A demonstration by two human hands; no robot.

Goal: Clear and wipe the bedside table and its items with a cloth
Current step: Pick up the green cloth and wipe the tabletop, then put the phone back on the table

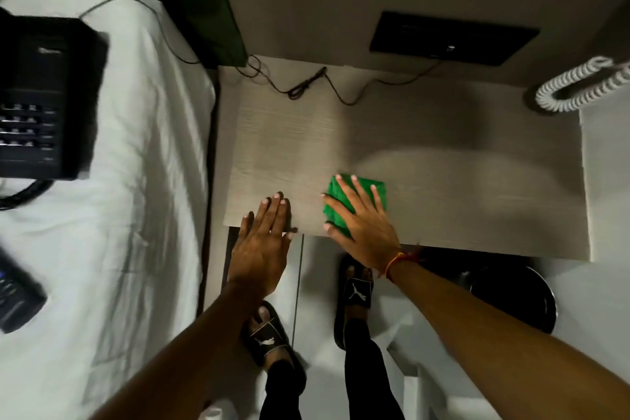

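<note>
The pale wooden bedside table [426, 160] fills the middle of the view. A folded green cloth [366, 193] lies near its front edge, and my right hand [361, 218] presses flat on it with fingers spread. My left hand [262, 242] rests flat on the front left edge of the table, fingers together, holding nothing. A black desk phone [41, 95] and a dark remote [13, 297] lie on the white bed [136, 198] at the left.
Thin black cables [306, 85] trail across the back of the table. A black wall panel [453, 37] sits behind it. A white coiled phone cord [576, 85] hangs at the right. A dark round bin [531, 297] stands under the table's right side, near my sandalled feet [354, 290].
</note>
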